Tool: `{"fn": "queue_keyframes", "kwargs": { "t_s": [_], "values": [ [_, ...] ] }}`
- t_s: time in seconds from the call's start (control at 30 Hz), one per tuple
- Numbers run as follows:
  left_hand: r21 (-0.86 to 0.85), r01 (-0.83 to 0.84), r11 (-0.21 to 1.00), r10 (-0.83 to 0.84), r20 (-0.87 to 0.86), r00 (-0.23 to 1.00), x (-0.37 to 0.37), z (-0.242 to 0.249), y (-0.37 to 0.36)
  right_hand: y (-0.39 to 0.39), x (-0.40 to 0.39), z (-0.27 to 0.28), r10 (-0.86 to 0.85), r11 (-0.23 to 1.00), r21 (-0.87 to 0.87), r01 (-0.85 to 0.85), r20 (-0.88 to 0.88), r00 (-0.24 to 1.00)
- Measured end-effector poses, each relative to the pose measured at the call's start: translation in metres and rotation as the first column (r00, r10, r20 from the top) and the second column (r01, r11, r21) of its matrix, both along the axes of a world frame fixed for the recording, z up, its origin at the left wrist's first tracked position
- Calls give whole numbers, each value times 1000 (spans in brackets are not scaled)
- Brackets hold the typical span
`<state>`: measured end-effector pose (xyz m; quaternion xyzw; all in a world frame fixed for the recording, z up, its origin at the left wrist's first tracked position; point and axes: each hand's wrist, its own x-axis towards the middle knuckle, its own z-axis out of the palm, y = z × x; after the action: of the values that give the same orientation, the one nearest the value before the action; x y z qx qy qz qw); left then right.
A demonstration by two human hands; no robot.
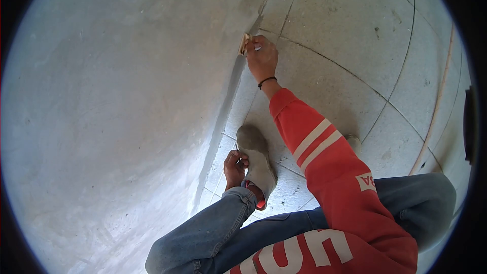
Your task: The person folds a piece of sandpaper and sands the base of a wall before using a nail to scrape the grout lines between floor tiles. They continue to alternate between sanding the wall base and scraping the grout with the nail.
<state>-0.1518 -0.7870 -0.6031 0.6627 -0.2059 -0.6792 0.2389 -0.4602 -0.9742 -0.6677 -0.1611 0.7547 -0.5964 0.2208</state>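
Note:
My right hand point(262, 60) reaches out along the foot of the wall, its fingers pinched on a small tan folded piece point(244, 44) that resembles sandpaper. That piece is pressed against the wall's lower edge, where a darker grey strip point(223, 109) runs just above the floor. My left hand point(235, 168) is low down, between the wall and my grey shoe point(256, 155). Its fingers are curled in next to the shoe, and whatever they may hold is hidden.
A plastered grey wall point(111, 96) fills the left side. Large floor tiles point(340, 45) with dark joints cover the right. A thin reddish hose or cable point(440, 99) lies across them. My bent knees point(175, 246) are close to the wall, and a dark object point(467, 124) shows at the right edge.

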Motion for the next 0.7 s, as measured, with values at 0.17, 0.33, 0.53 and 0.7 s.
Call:
{"fn": "queue_keyframes", "kwargs": {
  "t_s": [0.17, 0.33, 0.53, 0.7],
  "values": [
    [11, 128, 992, -128, 61, 990, -3, 0, -9, 71, 131, 2, 217, 974, 76, -215, -19, 976],
    [35, 143, 989, -146, 123, 982, -7, 6, -8, 72, 125, -4, 225, 973, 22, -228, 86, 971],
    [6, 55, 998, -55, 33, 998, 0, 0, -2, 39, 84, 22, 43, 999, 21, -43, -20, 999],
    [28, 138, 990, -141, 102, 985, -7, 4, -11, 80, 132, 7, 352, 935, -9, -354, 149, 924]
  ]
}}
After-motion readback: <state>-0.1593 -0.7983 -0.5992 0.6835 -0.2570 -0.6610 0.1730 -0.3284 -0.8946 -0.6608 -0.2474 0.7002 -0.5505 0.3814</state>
